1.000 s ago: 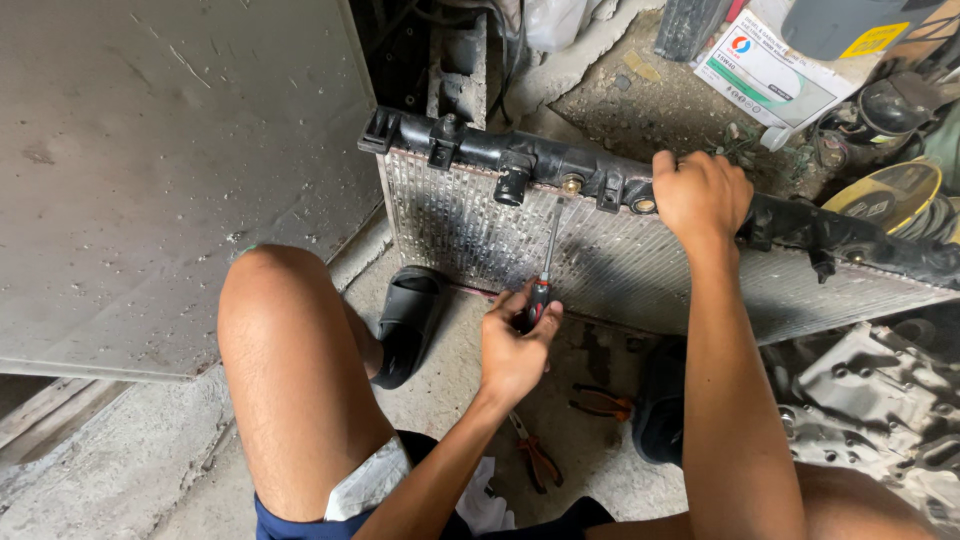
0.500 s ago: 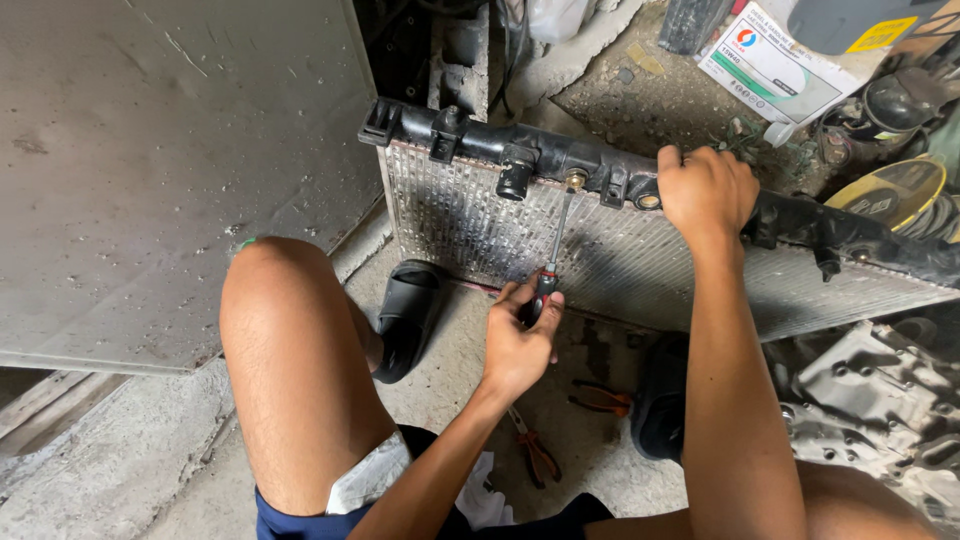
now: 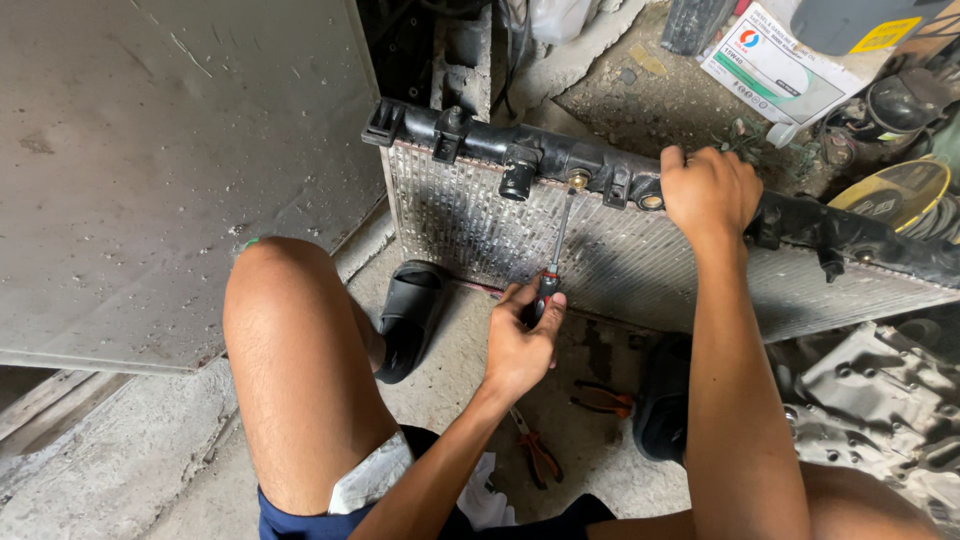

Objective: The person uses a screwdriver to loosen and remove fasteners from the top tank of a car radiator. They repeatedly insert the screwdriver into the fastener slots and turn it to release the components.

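Hands first: your left hand [image 3: 520, 345] was curled shut around the black-and-red handle of a screwdriver [image 3: 553, 255], fingers wrapped tight with no gap showing. The thin shaft ran up and slightly rightward from that fist, and its tip met a small brass-coloured fitting [image 3: 578, 181] on the black top tank of the radiator [image 3: 640, 255]. Your right hand [image 3: 710, 190] was closed over that same black tank, just to the right of the fitting, fingers hooked over the far edge and knuckles toward you, gripping the tank.

The radiator stood on its long edge on the concrete floor [image 3: 450, 350], leaning a little away from you, its grimy finned face turned toward your knees. It sat between your legs, with your left knee [image 3: 275, 275] raised beside its left end and a black sandal [image 3: 410, 315] at its lower left corner.

On the floor under your left forearm lay orange-handled pliers [image 3: 535, 450], and a second orange-handled tool [image 3: 600, 400] lay just to the right of them. A grey metal panel [image 3: 170, 170] stood to the left. Behind the radiator, a white and green carton [image 3: 775, 65] rested on the dirt; what it held could not be seen. A cast metal engine part [image 3: 880, 400] lay at the lower right.
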Available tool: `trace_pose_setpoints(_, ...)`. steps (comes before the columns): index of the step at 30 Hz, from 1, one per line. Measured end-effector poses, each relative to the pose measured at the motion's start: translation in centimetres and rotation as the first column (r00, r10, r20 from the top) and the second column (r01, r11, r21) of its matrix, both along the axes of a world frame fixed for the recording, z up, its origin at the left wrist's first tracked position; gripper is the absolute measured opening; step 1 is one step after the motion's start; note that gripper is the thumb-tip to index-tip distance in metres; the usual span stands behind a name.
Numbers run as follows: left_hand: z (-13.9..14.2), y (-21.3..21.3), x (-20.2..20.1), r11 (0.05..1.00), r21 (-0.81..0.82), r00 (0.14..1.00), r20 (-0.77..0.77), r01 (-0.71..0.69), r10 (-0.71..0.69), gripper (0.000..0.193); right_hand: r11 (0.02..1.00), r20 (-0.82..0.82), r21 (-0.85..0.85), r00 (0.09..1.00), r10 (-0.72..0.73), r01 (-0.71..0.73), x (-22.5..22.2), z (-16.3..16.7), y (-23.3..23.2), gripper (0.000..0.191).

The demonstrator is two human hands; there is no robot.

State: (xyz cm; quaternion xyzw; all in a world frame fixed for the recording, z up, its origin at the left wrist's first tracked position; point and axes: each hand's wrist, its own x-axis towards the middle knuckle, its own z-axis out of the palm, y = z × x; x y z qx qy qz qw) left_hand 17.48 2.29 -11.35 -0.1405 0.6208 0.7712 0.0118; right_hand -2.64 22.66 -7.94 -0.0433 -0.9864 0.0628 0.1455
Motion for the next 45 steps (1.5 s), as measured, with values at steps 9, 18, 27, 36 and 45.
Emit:
trace_pose_setpoints(9,-1.1,0.9,-0.4,0.995,-0.102,0.999,-0.034,-0.016,0.012,0.033,1.0,0.005,0.028,1.0,-0.003,0.003,0.2,0.7,-0.5,0.058)
trace_pose_setpoints(18,0.0,1.3,-0.8,0.972,-0.226,0.993,-0.115,-0.062,0.037,0.025,0.998,-0.022,0.062,0.999,0.027,-0.026,0.2,1.1,-0.7,0.057)
trace_pose_setpoints(27,0.7,1.9,-1.0,0.977,0.212,0.999,0.035,-0.002,-0.006,0.021,0.998,-0.031,0.044,0.999,0.034,-0.033,0.0,0.0,0.0,0.057)
trace_pose_setpoints(36,1.3,1.6,-0.5,0.82,0.571,0.997,0.081,-0.032,-0.017,0.018,0.998,-0.051,0.051,0.998,0.032,-0.029,-0.3,-0.2,0.1,0.056)
trace_pose_setpoints(45,-0.9,1.7,-0.7,0.989,0.112,0.992,-0.074,-0.094,0.103,0.024,0.998,-0.027,0.051,0.999,0.034,-0.033,-0.3,-0.4,0.3,0.056)
